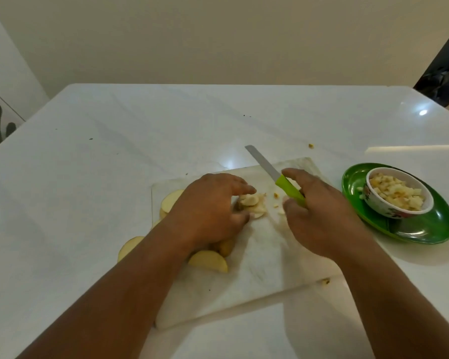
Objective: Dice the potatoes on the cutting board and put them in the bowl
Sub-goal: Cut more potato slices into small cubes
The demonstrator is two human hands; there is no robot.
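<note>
Left hand (208, 206) hides part of potato pile (252, 204).

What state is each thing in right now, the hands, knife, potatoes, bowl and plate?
left hand: gathering cut potato pieces on the cutting board
right hand: holding the knife, blade raised
potato wedges: uncut
bowl: upright, holds diced potato
green plate: under the bowl
</note>
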